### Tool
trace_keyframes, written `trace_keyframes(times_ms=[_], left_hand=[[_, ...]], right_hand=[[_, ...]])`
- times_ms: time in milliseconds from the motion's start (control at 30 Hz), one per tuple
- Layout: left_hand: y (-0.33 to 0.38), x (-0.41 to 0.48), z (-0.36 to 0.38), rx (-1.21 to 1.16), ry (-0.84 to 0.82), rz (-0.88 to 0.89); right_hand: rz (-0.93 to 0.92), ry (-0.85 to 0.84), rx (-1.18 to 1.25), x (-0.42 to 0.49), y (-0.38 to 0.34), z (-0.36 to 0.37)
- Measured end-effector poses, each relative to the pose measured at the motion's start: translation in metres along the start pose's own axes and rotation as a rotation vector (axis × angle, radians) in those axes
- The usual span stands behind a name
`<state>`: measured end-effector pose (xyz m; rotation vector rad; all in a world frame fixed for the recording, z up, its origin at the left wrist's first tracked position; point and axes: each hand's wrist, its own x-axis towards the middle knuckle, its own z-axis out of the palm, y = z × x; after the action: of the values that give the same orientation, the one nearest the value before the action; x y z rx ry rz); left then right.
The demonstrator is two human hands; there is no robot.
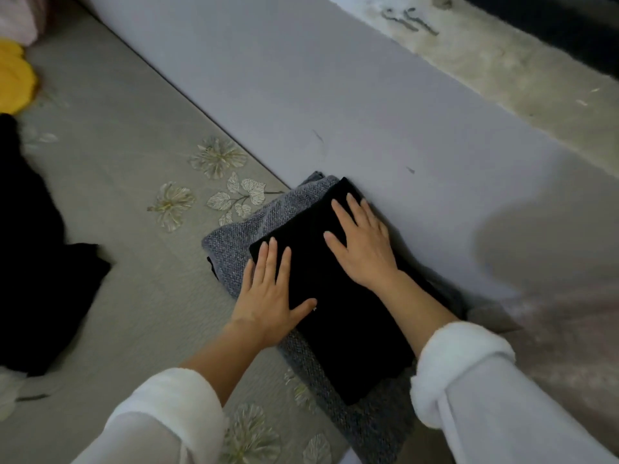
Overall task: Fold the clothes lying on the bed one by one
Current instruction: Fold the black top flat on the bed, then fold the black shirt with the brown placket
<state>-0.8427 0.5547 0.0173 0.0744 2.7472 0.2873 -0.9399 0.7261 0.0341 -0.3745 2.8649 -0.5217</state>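
Observation:
A folded black garment (338,316) lies on top of a folded grey knit garment (234,242) at the bed's edge. My left hand (271,293) rests flat on the black garment's left edge, fingers straight. My right hand (363,244) presses flat on its upper right part, fingers spread. An unfolded black garment (37,246) lies crumpled on the bed at the left.
The bed cover (134,182) is pale grey-green with embroidered flowers. A yellow item (13,78) and a pink one (18,15) sit at the far left corner. Right of the bed runs a grey floor (335,78), with a cream shaggy rug (502,68) beyond it.

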Motion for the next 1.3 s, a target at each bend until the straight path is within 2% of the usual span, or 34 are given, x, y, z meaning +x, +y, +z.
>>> trace_keyframes(times_ms=[167,267,433,500,567,633,700,800,900,1000,1067,1167,1300], left_hand=[[-0.007,-0.004,0.028,-0.033,0.003,-0.041],[-0.01,-0.004,0.043,-0.037,-0.001,-0.057],[-0.01,0.0,0.051,-0.101,0.031,-0.059],[-0.013,0.0,0.046,-0.173,0.058,-0.025],[-0.026,-0.008,0.043,-0.275,0.127,-0.006],[-0.053,-0.026,0.05,-0.399,0.256,-0.104],[-0.089,-0.052,0.067,-0.472,0.298,-0.305],[-0.149,-0.101,0.097,-0.526,0.263,-0.591],[-0.203,-0.152,0.123,-0.6,0.208,-0.752],[-0.247,-0.201,0.149,-0.559,0.173,-0.858],[-0.275,-0.228,0.166,-0.537,0.167,-0.885],[-0.318,-0.262,0.189,-0.498,0.186,-0.958],[-0.36,-0.29,0.218,-0.461,0.214,-1.035]], right_hand=[[-0.027,-0.187,-0.081,0.061,0.006,0.044],[-0.021,-0.212,-0.068,0.063,0.011,0.071],[0.02,-0.312,-0.114,0.067,0.007,0.064],[0.057,-0.263,-0.095,0.063,-0.007,0.055],[0.018,-0.08,-0.04,0.049,-0.03,0.051],[-0.105,0.038,0.017,0.031,-0.059,0.053],[-0.254,0.044,0.034,0.015,-0.092,0.064],[-0.433,-0.069,0.025,-0.01,-0.146,0.102],[-0.552,-0.263,-0.062,-0.043,-0.194,0.157],[-0.587,-0.532,-0.143,-0.075,-0.227,0.211],[-0.605,-0.595,-0.181,-0.086,-0.249,0.24],[-0.623,-0.595,-0.22,-0.088,-0.289,0.274],[-0.625,-0.486,-0.236,-0.068,-0.343,0.308]])
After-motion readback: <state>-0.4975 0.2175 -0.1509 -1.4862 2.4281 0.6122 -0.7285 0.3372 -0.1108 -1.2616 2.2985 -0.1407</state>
